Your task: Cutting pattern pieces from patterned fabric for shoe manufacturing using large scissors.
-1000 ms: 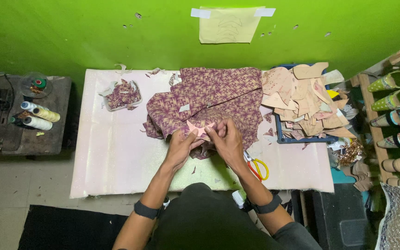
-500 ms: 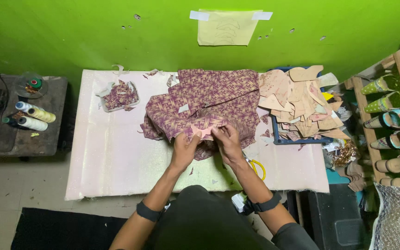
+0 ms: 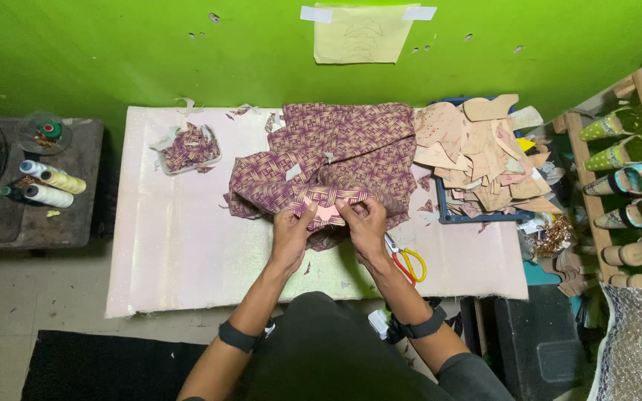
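Note:
A crumpled purple woven-pattern fabric point(image 3: 339, 152) lies across the middle of a pale table point(image 3: 180, 245). My left hand point(image 3: 291, 230) and my right hand point(image 3: 364, 223) meet at its near edge. Together they pinch a small pink cut piece point(image 3: 326, 213) against the fabric, thumbs on top. Yellow-handled scissors point(image 3: 409, 263) lie just to the right of my right hand, untouched.
A tray with fabric scraps point(image 3: 189, 148) sits at the table's back left. A blue tray heaped with tan cut pieces point(image 3: 481, 156) stands to the right. Thread spools point(image 3: 47, 186) rest on a dark side table at left. Shoes point(image 3: 626, 182) line a wooden rack at right.
Both hands stay on the pink piece at the fabric's near edge, with small finger shifts. The view has drifted slightly.

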